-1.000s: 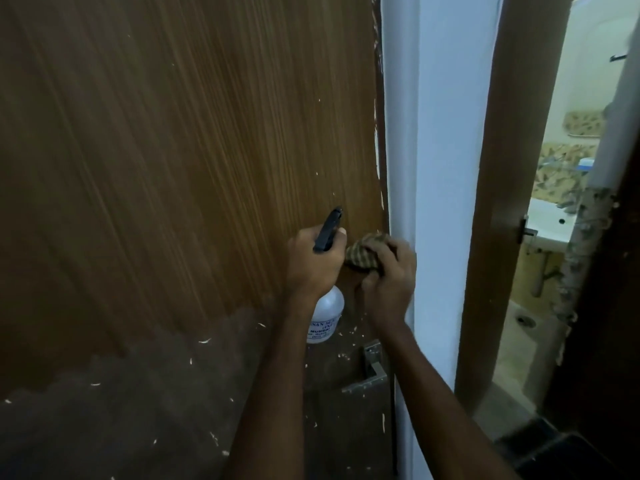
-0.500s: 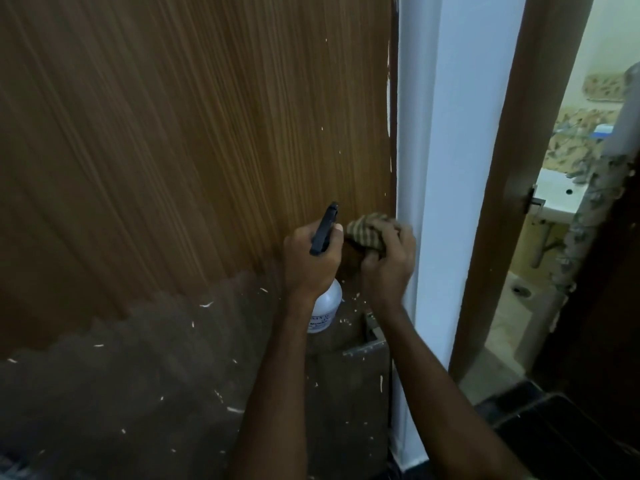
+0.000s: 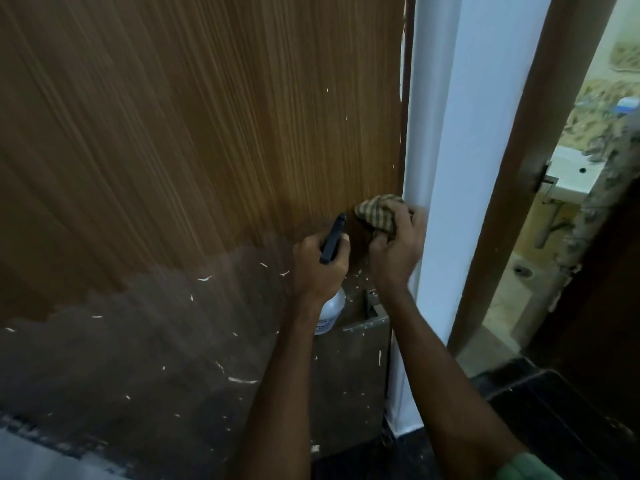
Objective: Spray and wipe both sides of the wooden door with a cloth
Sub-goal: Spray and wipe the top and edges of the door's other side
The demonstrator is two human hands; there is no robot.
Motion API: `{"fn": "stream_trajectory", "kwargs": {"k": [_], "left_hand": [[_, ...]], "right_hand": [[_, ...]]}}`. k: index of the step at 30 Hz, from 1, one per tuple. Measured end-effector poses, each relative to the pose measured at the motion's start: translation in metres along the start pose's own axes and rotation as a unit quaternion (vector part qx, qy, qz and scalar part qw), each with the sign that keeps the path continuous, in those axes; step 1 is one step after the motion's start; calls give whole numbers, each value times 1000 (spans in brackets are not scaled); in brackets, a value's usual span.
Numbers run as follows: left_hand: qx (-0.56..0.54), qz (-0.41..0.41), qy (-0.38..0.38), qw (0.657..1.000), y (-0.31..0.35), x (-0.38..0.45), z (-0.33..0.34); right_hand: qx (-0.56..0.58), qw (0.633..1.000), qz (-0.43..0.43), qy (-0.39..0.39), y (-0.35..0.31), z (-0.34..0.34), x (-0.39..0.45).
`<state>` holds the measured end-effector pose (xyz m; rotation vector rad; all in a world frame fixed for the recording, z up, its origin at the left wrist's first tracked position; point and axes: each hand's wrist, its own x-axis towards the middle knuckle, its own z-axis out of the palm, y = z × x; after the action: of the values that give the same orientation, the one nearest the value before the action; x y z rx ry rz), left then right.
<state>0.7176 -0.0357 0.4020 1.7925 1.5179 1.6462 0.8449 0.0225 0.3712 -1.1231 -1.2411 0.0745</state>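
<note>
Wiping in progress: right hand (image 3: pixel 394 247) fingers bunch cloth (image 3: pixel 377 214) against wooden door (image 3: pixel 207 133) edge; left hand (image 3: pixel 320 268) grips spray bottle (image 3: pixel 330 311). Lower panel looks dull and flecked; other side judged pending.

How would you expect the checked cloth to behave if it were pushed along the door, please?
The cloth looks soft and floppy: it bunches in the right hand. It probably weighs little and would likely slide easily over the smooth door, needing steady pressure.

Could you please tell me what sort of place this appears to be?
Probably a home hallway beside a bathroom: a wooden door in a white frame, and a wall-mounted washbasin with patterned tiles through the doorway on the right.
</note>
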Motion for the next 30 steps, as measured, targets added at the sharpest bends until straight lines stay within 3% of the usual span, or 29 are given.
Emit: {"fn": "stream_trajectory", "kwargs": {"k": [7,14,19,25,30], "left_hand": [[6,-3,4,1000,-15,-12,3],[42,-16,12,999,-42,-41,-3],[67,-24,22,997,-52,-53,-18],[65,-8,55,996,-47,-48,-39],[19,-1,86,996,-41,-46,-54]], "right_hand": [[-39,996,20,-83,41,-8,-71],[62,997,-30,-26,-22,-3,2],[26,992,-123,2,-20,7,-15],[-65,978,-135,-144,32,26,-118],[12,990,-129,-56,-40,36,-57]]}}
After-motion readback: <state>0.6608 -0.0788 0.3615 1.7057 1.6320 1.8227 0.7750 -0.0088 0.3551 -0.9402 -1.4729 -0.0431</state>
